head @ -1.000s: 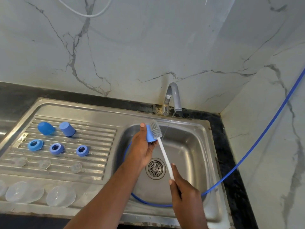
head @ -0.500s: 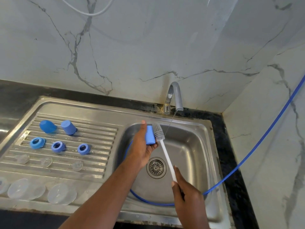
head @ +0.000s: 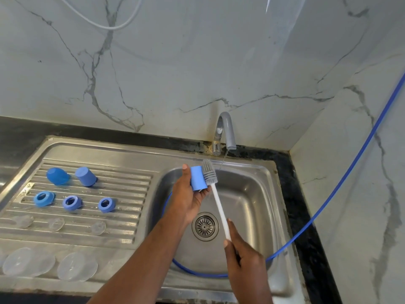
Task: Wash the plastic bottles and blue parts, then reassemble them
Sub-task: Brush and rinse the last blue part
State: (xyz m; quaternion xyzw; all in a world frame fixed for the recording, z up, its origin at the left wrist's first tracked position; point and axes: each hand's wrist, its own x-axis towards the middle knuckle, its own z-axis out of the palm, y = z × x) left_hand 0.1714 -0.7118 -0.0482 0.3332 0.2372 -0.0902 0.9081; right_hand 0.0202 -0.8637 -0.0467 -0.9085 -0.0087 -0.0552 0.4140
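Observation:
My left hand (head: 188, 195) holds a blue cap (head: 198, 178) over the sink basin (head: 245, 200). My right hand (head: 245, 260) grips the white handle of a bottle brush (head: 215, 194); its grey bristles touch the cap's right side. On the ribbed draining board (head: 140, 191) lie two more blue caps (head: 58, 176) (head: 86, 176), three blue rings (head: 72, 202), three clear teats (head: 55, 224) and clear plastic bottles (head: 76, 266) seen from above at the front left.
A grey tap (head: 225, 132) at the back of the sink lets a thin stream of water fall. A blue hose (head: 328, 194) runs from the upper right down into the basin and curls round its floor by the drain (head: 205, 226). Marble walls stand behind and to the right.
The cap has turned a little in my left hand and the brush head has shifted along its side. The items on the draining board have not moved.

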